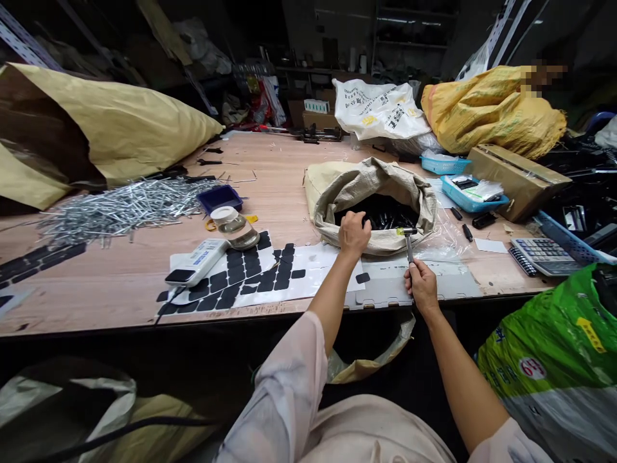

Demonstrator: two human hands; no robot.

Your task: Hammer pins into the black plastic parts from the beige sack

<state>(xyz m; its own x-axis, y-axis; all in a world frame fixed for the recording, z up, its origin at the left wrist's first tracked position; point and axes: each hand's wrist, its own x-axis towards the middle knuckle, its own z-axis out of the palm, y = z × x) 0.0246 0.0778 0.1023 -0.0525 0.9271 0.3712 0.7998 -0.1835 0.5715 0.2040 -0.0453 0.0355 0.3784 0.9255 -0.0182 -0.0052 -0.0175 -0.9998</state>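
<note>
My left hand (pixel 354 233) is at the near rim of an open beige woven sack (pixel 332 199), its fingers curled over the edge. Its fingertips meet dark shiny pieces (pixel 393 212) inside, and whatever they pinch is hidden. Closed around the dark handle of a small hammer-like tool (pixel 409 243) is my right hand (pixel 422 284). The tool stands upright before the sack, its T-shaped head yellowish at one end and metallic at the other. Under the sack lies a grey sheet (pixel 434 280) along the table edge.
To the left are a heap of metal rods (pixel 130 209), a dark blue tray (pixel 220 198), a glass jar (pixel 236 230), a white device (pixel 198 260) and black stickers (pixel 241 267). Right are blue baskets (pixel 472 204), a carton (pixel 518 173), a calculator (pixel 544 251) and a green bag (pixel 554 321).
</note>
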